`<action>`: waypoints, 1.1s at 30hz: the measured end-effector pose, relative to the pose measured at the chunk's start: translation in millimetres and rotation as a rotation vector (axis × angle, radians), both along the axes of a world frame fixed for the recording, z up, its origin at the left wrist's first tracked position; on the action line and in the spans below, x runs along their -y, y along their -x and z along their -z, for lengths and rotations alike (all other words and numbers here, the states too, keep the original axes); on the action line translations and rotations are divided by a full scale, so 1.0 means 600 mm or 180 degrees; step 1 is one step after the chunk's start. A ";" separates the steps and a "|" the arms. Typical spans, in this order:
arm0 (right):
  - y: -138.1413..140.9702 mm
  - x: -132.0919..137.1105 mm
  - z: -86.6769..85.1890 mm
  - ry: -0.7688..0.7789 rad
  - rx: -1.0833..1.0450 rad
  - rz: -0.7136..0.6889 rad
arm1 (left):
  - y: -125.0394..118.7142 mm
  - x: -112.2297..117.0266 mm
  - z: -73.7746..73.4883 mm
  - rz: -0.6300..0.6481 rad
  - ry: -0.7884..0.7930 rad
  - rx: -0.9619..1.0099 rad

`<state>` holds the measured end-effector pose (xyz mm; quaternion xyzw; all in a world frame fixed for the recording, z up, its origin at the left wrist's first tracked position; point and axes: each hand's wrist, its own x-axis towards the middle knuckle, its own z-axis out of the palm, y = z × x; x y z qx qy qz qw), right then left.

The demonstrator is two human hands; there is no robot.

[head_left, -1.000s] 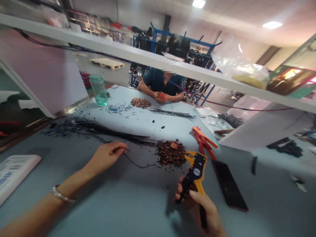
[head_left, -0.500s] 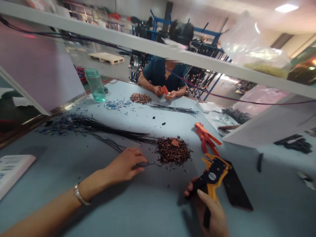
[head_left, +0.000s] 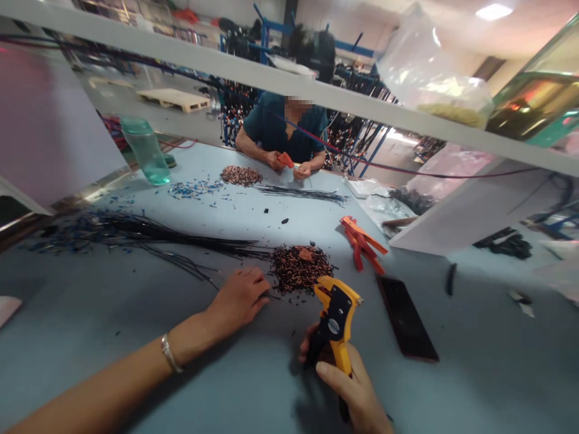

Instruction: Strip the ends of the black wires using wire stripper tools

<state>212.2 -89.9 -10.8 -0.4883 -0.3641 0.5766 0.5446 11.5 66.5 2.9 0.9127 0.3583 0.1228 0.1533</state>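
My right hand [head_left: 348, 386] grips a yellow and black wire stripper [head_left: 335, 316], its jaws raised above the blue table [head_left: 253, 374]. My left hand [head_left: 242, 295] lies on the table with its fingers pinched on a thin black wire [head_left: 271, 295] beside a pile of copper and black wire scraps [head_left: 298, 268]. A long bundle of black wires [head_left: 149, 238] stretches to the left behind that hand.
An orange stripper [head_left: 362, 241] and a dark phone [head_left: 404, 316] lie right of the pile. A person across the table [head_left: 283, 135] holds a red tool. A green bottle [head_left: 145, 150] stands far left. A white shelf beam [head_left: 271, 81] crosses overhead.
My left hand has slid right along the wire up to the scrap pile. My right hand has brought the stripper left, closer to the left hand.
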 end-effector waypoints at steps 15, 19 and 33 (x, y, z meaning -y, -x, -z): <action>-0.001 -0.002 0.012 0.0465 -0.1450 -0.0878 | -0.019 0.012 0.003 -0.0622 0.1154 0.1889; 0.003 -0.005 0.007 0.0418 -0.1344 -0.0827 | -0.028 0.020 0.001 -0.0861 0.1255 0.2135; 0.014 -0.011 -0.008 0.0381 -0.0953 -0.0708 | -0.049 0.060 -0.008 -0.0947 0.2553 0.2786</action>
